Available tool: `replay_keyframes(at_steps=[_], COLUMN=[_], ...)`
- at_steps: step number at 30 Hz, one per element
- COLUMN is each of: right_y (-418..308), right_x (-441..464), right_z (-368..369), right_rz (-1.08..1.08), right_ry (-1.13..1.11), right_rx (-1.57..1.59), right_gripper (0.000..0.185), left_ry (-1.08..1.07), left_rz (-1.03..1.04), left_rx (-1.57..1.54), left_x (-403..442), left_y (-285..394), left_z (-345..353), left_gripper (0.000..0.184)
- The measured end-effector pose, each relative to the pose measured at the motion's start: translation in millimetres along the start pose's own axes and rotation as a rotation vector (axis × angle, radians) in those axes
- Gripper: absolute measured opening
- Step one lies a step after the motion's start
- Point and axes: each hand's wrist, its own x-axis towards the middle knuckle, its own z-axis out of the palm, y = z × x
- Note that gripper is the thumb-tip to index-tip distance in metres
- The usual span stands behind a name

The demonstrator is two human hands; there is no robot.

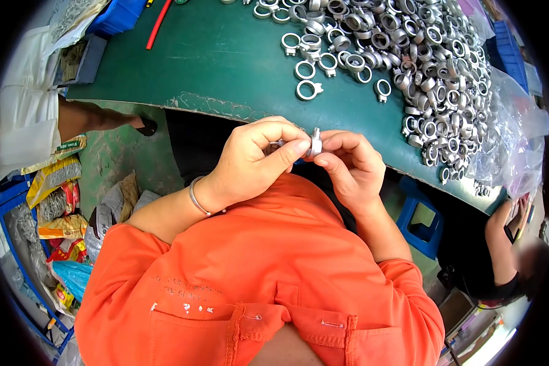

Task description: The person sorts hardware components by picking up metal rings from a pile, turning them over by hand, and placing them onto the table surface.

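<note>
Between my two hands, just off the near edge of the green table (165, 85), is a grey metal ring clamp (315, 145) with a small lug pointing up. My left hand (256, 155) pinches it from the left with thumb and forefinger, and a bit of another ring seems to show behind those fingers. From the right, my right hand (352, 165) grips the same clamp with thumb and fingertips. Beyond my hands, a large pile of similar ring clamps (409, 61) covers the right of the table, with a loose ring clamp (308, 90) lying nearest me.
A red stick (158, 24) lies at the table's far left, near a grey bin (82, 60) and a blue bin (117, 15). Plastic bags (506, 128) flank the pile. A blue stool (419, 218) stands below right. Another person (503, 244) sits at the right.
</note>
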Motion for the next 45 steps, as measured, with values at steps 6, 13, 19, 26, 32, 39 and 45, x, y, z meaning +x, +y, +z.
replay_keyframes(at_steps=[6, 13, 19, 26, 32, 39, 45], right_y=[2, -35, -95, -126, -110, -64, -24], right_x=[1, 42, 134, 266, 192, 90, 70], right_z=[0, -16, -49, -100, -83, -64, -45], right_rz=[-0.071, -0.139, 0.512, -0.092, -0.002, -0.120, -0.353], right_ry=[-0.026, 0.053, -0.187, 0.415, 0.216, -0.162, -0.024], right_rx=[-0.133, -0.149, -0.305, 0.219, -0.399, -1.172, -1.301], right_gripper=[0.021, 0.033, 0.029, 0.043, 0.024, 0.009, 0.014], left_ry=[0.018, 0.157, 0.310, 0.325, 0.331, 0.294, 0.272], left_rz=[-0.014, 0.264, 0.398, 0.342, 0.343, 0.408, 0.420], left_rx=[0.074, 0.324, 0.502, 0.414, 0.466, 0.443, 0.507], left_x=[0, 27, 44, 43, 44, 44, 43], left_y=[0, 7, 0, 1, 0, -6, -10], left_z=[0, -8, -15, -18, -20, -16, -20], left_gripper=[0.010, 0.004, 0.002, 0.002, 0.003, 0.003, 0.014])
